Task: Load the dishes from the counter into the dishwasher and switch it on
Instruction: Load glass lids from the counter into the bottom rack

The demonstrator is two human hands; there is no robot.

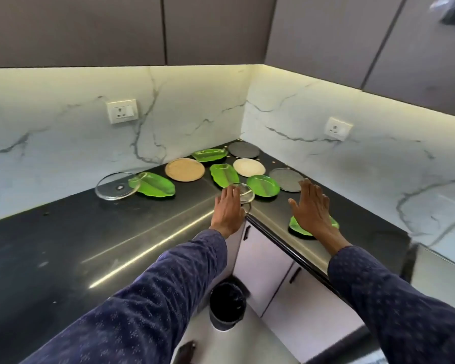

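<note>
Head view: a person in blue patterned sleeves reached over a black corner counter (pixel 63 245).
Left hand (pixel 227 208): flat, fingers spread, holding nothing, its fingertips over a small glass lid (pixel 244 192) at the counter's inner corner edge.
Right hand (pixel 311 208): wide and empty, above a green leaf plate (pixel 296 227) close to the front edge.
Dishes: leaf plates, round plates and a big glass lid (pixel 114 189) lay spread toward the back wall.
Open room: the left counter stretch lay bare.
Below: a black bin (pixel 227 306) stood by the cabinet doors.
</note>
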